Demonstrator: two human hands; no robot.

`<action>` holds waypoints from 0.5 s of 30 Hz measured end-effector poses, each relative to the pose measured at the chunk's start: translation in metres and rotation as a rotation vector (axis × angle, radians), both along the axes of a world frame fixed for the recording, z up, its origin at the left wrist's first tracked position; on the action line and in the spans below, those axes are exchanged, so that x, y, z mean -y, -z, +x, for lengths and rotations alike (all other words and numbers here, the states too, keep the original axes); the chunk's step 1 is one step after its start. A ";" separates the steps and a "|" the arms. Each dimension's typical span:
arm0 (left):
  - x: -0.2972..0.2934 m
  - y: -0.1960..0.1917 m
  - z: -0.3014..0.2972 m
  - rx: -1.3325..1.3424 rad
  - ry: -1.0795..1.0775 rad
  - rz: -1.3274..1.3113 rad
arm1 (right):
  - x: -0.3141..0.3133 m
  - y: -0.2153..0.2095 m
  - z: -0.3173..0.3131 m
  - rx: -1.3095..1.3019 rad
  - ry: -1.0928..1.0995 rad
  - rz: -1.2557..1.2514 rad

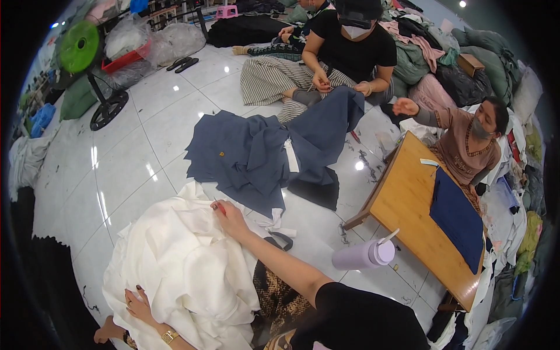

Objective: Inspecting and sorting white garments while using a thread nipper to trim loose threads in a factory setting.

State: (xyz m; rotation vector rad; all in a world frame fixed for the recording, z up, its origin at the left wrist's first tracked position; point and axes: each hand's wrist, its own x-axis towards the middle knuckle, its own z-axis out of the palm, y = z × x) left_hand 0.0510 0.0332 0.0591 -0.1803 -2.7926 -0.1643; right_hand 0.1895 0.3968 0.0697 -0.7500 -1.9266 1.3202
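Note:
A big heap of white cloth (175,262) lies over my lap and the tiled floor. My right hand (228,217) reaches forward to the heap's far edge, its fingers pinched on a small red-handled tool (220,207) that touches the cloth. My left hand (138,303), with a gold watch (169,336) on its wrist, grips a fold at the near left of the cloth. What kind of tool the red one is cannot be made out.
Grey-blue garments (256,154) are spread on the floor ahead. A lilac bottle (364,255) lies beside a low wooden table (402,198) bearing dark blue cloth (458,219). Two other people sit beyond, one handling the grey-blue fabric. A green fan (79,46) stands far left.

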 end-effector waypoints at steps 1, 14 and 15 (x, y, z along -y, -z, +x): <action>-0.008 -0.003 0.004 0.006 0.006 0.003 | -0.002 0.003 0.001 0.006 0.006 0.006; -0.016 -0.006 0.002 -0.086 0.023 0.009 | -0.001 -0.007 0.005 0.058 0.034 -0.028; -0.016 0.000 0.001 -0.093 0.036 -0.007 | -0.002 -0.006 0.006 0.062 0.047 -0.028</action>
